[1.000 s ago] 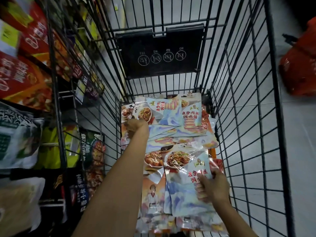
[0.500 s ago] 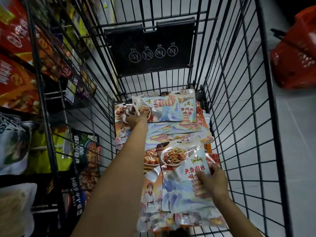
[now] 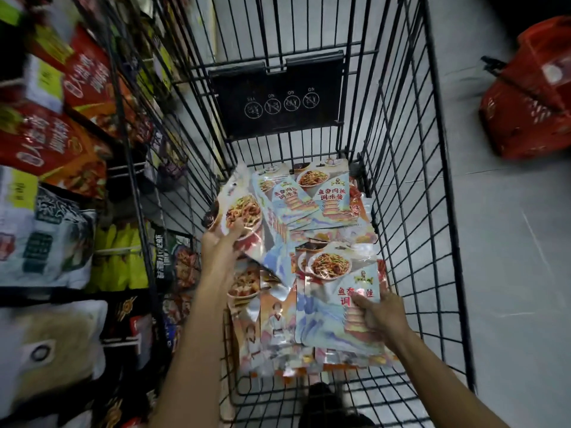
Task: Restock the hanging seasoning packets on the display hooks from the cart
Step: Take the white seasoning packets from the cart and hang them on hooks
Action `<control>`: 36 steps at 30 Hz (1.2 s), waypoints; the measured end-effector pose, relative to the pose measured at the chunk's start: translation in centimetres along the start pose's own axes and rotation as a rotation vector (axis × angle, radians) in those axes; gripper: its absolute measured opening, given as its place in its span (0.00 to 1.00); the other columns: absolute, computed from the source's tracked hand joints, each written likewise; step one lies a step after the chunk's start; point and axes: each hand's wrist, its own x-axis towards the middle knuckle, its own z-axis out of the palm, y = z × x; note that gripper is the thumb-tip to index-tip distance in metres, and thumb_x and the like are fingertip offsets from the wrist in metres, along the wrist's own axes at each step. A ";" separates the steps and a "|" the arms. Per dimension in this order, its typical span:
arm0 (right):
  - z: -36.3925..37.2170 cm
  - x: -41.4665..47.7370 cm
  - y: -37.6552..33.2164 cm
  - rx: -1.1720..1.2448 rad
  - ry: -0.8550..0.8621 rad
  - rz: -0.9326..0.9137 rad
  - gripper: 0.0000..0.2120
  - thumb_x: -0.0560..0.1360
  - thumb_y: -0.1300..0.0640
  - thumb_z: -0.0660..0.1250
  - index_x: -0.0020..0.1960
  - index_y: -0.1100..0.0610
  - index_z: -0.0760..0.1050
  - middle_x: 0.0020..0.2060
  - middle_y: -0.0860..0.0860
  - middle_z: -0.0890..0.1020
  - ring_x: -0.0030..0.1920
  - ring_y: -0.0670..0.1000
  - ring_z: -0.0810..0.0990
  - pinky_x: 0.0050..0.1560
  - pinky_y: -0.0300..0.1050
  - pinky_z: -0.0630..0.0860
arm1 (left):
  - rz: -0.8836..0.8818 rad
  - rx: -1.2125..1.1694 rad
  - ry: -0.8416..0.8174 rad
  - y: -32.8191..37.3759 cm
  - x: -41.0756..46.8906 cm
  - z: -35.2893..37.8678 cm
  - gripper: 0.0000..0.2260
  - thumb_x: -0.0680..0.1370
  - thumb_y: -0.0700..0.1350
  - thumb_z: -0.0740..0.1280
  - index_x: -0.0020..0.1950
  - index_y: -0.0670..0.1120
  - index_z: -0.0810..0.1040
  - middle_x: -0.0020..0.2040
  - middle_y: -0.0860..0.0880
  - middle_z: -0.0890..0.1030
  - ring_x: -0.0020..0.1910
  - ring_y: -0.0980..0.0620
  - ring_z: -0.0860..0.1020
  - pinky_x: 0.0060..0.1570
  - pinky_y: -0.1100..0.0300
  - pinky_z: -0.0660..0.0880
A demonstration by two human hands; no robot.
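A black wire cart holds a loose pile of pale blue seasoning packets printed with a noodle dish and red writing. My left hand grips the top end of a small stack of packets lifted off the pile at the cart's left side. My right hand grips the right edge of another stack of packets lying in the near part of the cart, thumb on top.
Display shelves and hooks on the left carry red packets, grey-white bags and yellow-green packets. A red shopping basket sits on the grey floor at the right. A black sign panel hangs on the cart's far end.
My left hand has pulled back toward me and raised its packets off the pile, tilting them up. My right hand keeps its grip on the near stack, nearly in place.
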 end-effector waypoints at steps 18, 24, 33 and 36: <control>0.1 0.8 0.8 -0.043 -0.021 0.061 0.13 0.68 0.60 0.75 0.49 0.62 0.77 0.37 0.58 0.85 0.33 0.57 0.85 0.31 0.53 0.82 | -0.136 0.745 -0.151 -8.8 -0.3 -3.4 0.26 0.65 0.38 0.79 0.60 0.38 0.75 0.53 0.44 0.80 0.54 0.48 0.77 0.53 0.60 0.73; 0.0 0.0 0.8 -0.067 -0.068 -0.020 0.10 0.72 0.63 0.71 0.51 0.64 0.75 0.38 0.57 0.84 0.32 0.54 0.85 0.25 0.41 0.77 | -0.044 0.674 -0.193 -8.9 -2.3 -3.3 0.16 0.69 0.37 0.75 0.56 0.40 0.78 0.49 0.46 0.80 0.50 0.48 0.77 0.46 0.62 0.72; -0.6 -5.5 -3.6 -0.056 -0.109 -0.234 0.05 0.74 0.60 0.70 0.45 0.62 0.77 0.35 0.58 0.84 0.29 0.53 0.83 0.25 0.43 0.77 | 0.188 0.487 -0.062 -3.6 -8.6 -5.7 0.07 0.71 0.36 0.73 0.45 0.45 0.81 0.42 0.50 0.83 0.41 0.55 0.80 0.36 0.68 0.74; -0.9 -8.7 -6.5 -0.064 -0.187 -0.324 0.06 0.73 0.60 0.71 0.40 0.61 0.77 0.32 0.57 0.84 0.26 0.52 0.82 0.23 0.42 0.76 | 0.275 0.406 0.029 -0.2 -11.4 -7.2 0.07 0.70 0.41 0.75 0.40 0.51 0.80 0.37 0.56 0.83 0.39 0.58 0.80 0.31 0.67 0.74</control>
